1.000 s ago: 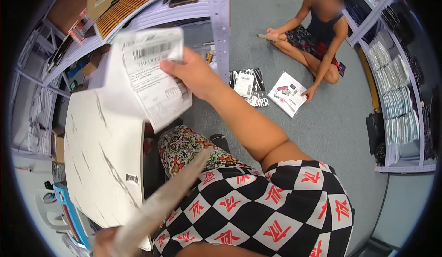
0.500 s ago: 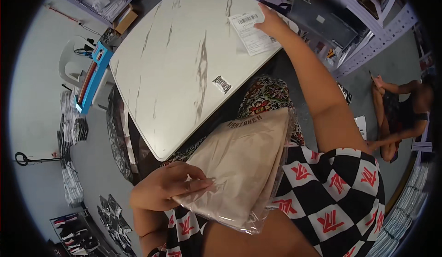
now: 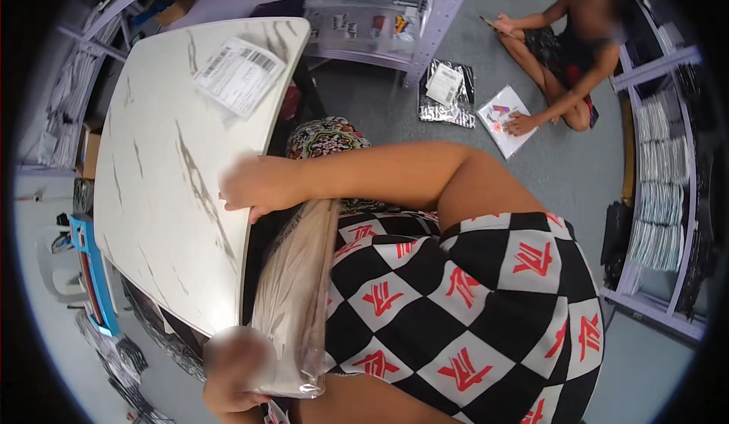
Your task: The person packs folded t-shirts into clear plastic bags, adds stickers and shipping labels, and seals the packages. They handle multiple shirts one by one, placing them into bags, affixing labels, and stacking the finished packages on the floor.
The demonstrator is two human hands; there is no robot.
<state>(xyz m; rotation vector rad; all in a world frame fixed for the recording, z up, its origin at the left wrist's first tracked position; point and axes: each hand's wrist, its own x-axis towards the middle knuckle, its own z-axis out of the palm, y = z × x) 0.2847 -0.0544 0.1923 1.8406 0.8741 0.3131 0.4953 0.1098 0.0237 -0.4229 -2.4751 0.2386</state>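
A beige folded garment in a clear plastic bag (image 3: 292, 295) stands tilted on my lap, against the near edge of the white marble-patterned table (image 3: 152, 166). My left hand (image 3: 239, 367) grips the bag's lower left end; its fingers are partly blurred. Over the table edge reaches my right hand (image 3: 262, 185), just above the bag's upper end, its fingers too smeared to show what they hold, if anything. Farther along the tabletop lies a white printed shipping label (image 3: 240, 76) with a barcode, apart from both hands.
On the floor at far right a person (image 3: 569, 52) sits with a hand on a white package (image 3: 507, 120). Beside it lies a black package (image 3: 446, 93). Shelves with stacked bags (image 3: 661, 173) stand at right. A blue sealer-like device (image 3: 95, 276) is left of the table.
My view has turned right. My right hand has left the shipping label and come back to the table's near edge. The bagged garment has tilted up, still in my left hand.
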